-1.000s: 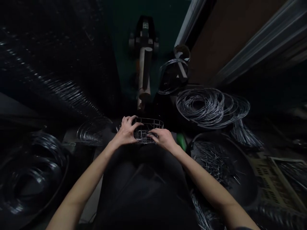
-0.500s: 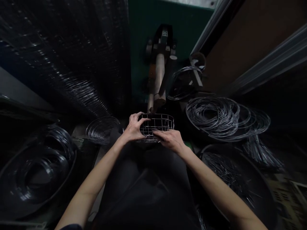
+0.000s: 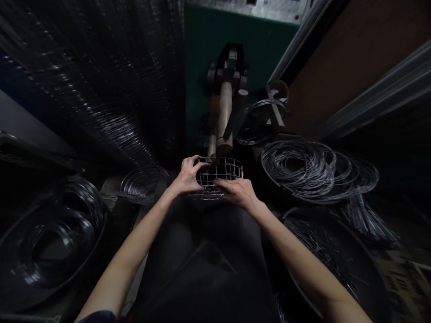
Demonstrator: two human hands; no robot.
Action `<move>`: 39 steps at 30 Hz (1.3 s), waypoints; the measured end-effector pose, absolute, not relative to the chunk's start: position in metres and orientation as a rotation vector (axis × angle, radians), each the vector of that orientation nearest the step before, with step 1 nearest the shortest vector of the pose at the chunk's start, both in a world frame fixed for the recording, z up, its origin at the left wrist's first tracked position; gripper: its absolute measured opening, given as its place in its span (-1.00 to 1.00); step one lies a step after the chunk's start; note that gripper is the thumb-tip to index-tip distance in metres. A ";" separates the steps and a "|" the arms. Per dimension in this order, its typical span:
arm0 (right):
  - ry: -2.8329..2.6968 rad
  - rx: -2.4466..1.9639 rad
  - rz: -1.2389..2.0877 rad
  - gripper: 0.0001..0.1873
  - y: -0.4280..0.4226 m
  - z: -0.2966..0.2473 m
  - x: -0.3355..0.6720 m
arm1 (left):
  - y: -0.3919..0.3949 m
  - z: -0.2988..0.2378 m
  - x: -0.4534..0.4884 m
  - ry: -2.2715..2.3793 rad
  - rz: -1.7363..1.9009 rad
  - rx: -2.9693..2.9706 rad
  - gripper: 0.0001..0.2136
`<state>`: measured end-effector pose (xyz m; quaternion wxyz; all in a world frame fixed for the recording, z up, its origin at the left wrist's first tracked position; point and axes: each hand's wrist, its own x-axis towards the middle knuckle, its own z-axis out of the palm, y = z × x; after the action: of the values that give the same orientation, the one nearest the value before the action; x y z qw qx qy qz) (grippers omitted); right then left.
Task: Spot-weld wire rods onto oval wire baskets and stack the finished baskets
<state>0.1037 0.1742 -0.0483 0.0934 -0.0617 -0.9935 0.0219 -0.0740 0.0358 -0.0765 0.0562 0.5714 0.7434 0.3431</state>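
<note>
A small rounded wire basket point(image 3: 232, 169) is held in front of me, just above my lap. My left hand point(image 3: 189, 176) grips its left side, thumb and fingers spread around the wires. On the near side, my right hand point(image 3: 239, 192) is closed on the basket wires with its fingers pointing left. Right behind the rim, the metal electrode arms point(image 3: 225, 116) of a green machine point(image 3: 266, 42) reach down toward the basket. The tip of the lower arm meets the rim area; whether it touches cannot be made out.
Wire rings point(image 3: 299, 168) lie in a heap at right, above a dark tub point(image 3: 365, 255) of short wire pieces. More wire rings point(image 3: 143, 181) sit at left, with coiled rings in another tub point(image 3: 97, 251). Stacked wire mesh point(image 3: 117, 130) rises at back left.
The view has tilted slightly, so the machine appears lower. Both hands still hold the basket, which has shifted or tipped a little against the arm tip.
</note>
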 end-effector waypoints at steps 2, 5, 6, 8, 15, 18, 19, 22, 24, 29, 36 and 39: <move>-2.972 -0.201 0.083 -0.69 0.173 -0.048 0.104 | 0.036 -0.078 -0.075 2.253 1.049 1.749 -0.26; -3.010 -0.219 0.127 -0.64 0.173 -0.046 0.105 | 0.036 -0.077 -0.076 2.263 1.045 1.735 -0.26; -3.011 -0.227 0.132 -0.62 0.174 -0.045 0.105 | 0.037 -0.076 -0.077 2.262 1.035 1.723 -0.26; -2.988 -0.252 0.132 -0.59 0.176 -0.045 0.103 | 0.040 -0.073 -0.080 2.258 1.023 1.701 -0.25; -2.864 -0.430 0.124 -0.69 0.183 -0.050 0.081 | 0.058 -0.068 -0.102 2.272 1.013 1.671 -0.24; -2.734 -0.500 0.157 -0.73 0.181 -0.056 0.086 | 0.058 -0.070 -0.105 2.275 1.025 1.678 -0.23; -2.688 -0.532 0.181 -0.75 0.181 -0.057 0.088 | 0.058 -0.071 -0.105 2.275 1.027 1.676 -0.23; -2.579 -0.645 0.298 -0.80 0.186 -0.060 0.089 | 0.061 -0.069 -0.110 2.265 1.013 1.676 -0.23; -2.512 -0.694 0.421 -0.80 0.192 -0.059 0.082 | 0.068 -0.066 -0.116 2.270 0.988 1.644 -0.23; -2.371 -0.801 0.613 -0.74 0.202 -0.055 0.065 | 0.082 -0.062 -0.130 2.263 1.003 1.673 -0.24; -2.343 -0.860 0.771 -0.51 0.190 -0.047 0.153 | 0.038 -0.104 -0.138 2.204 1.130 1.594 0.15; -2.458 -0.947 0.867 -0.51 0.184 -0.071 0.202 | 0.029 -0.125 -0.145 2.164 1.241 1.530 0.16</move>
<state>0.2016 0.1840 -0.0712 0.1831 -0.3357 -0.8714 0.3073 -0.1449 0.0290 -0.1248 0.1075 0.5198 0.7352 0.4216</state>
